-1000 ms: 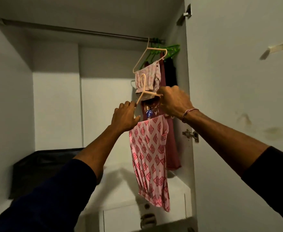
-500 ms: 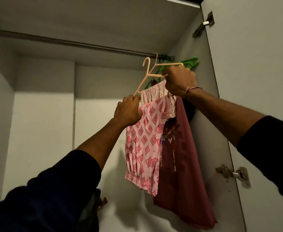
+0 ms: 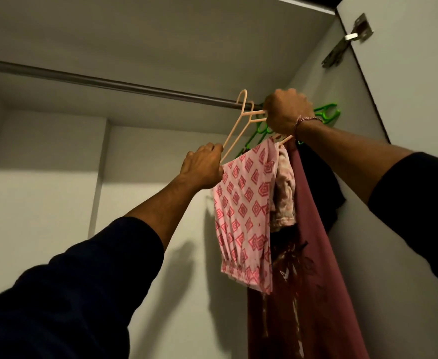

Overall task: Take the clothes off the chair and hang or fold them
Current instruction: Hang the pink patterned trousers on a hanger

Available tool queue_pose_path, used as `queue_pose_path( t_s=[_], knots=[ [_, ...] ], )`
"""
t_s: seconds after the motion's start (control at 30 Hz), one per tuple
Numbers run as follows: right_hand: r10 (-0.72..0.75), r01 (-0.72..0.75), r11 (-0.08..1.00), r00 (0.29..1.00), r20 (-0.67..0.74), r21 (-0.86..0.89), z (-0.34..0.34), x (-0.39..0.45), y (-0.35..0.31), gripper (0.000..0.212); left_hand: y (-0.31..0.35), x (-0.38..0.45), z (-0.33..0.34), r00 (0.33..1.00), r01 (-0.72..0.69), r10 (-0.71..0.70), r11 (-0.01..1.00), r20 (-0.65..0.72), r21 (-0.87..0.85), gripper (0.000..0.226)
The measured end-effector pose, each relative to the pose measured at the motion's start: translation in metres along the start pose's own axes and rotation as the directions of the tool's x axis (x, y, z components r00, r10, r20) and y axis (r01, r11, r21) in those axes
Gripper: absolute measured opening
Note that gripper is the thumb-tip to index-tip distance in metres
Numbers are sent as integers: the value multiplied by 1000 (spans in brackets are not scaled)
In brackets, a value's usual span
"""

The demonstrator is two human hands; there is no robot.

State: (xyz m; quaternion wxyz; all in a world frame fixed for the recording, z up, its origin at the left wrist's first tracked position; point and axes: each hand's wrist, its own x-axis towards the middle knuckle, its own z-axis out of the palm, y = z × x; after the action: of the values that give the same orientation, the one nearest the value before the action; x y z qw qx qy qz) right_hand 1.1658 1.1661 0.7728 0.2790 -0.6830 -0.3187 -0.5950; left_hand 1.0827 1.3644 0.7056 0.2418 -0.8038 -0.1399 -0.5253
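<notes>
Hanging step nearly done. Left hand (image 3: 203, 165) fingers curled round lower end of peach hanger (image 3: 234, 134); right hand (image 3: 287, 114) fingers closed on its other arm, up by the rod (image 3: 109, 82). Patterned pink garment (image 3: 243, 211) drapes over hanger, below and between both sets of fingers. Hook sits right at rod; can't tell if it's seated. Maroon garment (image 3: 313, 229), pale pink garment (image 3: 285, 198) and dark garment (image 3: 319, 177) already hang under right fingers, green hangers (image 3: 326, 115) behind. Left, by my judgement: seat hook, let go. Chair not in view, so remaining clothes unknown.
</notes>
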Motion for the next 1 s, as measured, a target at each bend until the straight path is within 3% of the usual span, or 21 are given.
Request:
queue_pose_path(
  t_s=[0.33, 0.53, 1.0],
  knots=[
    [-15, 17, 996, 1000, -27, 92, 31, 46, 9, 24, -18, 53, 34, 999, 23, -22, 999, -48, 27, 54],
    [-40, 38, 998, 999, 21, 59, 49, 55, -5, 34, -30, 62, 50, 997, 53, -50, 998, -62, 42, 50],
    [-78, 78, 997, 997, 19, -24, 38, 53, -15, 24, -28, 42, 54, 998, 53, -52, 998, -19, 43, 49]
  ],
)
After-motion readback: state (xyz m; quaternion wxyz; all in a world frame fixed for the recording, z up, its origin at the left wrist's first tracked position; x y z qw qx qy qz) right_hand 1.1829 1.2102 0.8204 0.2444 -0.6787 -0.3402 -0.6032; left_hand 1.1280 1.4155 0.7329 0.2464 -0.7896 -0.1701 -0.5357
